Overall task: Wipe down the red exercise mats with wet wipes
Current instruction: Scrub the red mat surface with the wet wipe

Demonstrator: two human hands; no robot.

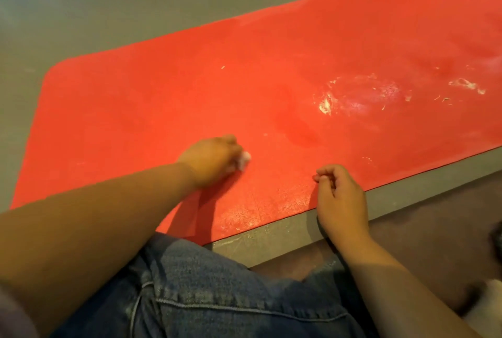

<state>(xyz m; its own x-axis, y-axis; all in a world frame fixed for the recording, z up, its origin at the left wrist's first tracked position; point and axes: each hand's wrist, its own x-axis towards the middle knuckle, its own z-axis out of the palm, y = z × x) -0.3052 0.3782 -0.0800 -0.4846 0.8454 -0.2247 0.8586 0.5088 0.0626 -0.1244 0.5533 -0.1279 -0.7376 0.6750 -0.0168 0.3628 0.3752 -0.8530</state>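
A person kneeling at the near long edge of a red exercise mat (pixel 190 88) presses a crumpled white wet wipe (pixel 243 160) onto the mat's surface, a little in from that edge. The left hand (pixel 210 160) grips the wipe with fingers curled round it; most of the wad is hidden under the hand, and only a small tuft shows at the knuckles. The right hand (pixel 339 196) rests over the mat's near edge, its fingers curled in and thumb against the forefinger, with nothing visible between them. White smears and crumbs (pixel 326 105) mark the mat farther along to the right, where the frame cuts off its far end. The mat lies on a grey floor (pixel 108 12). A denim-clad knee (pixel 217 291) overlaps the mat's near edge. Beside the mat on the near right, a darker brown strip (pixel 434 229) runs along the floor, and two blurred shapes at the frame's edge, one dark (pixel 497 237) and one pale (pixel 486 308), are too cropped to identify.
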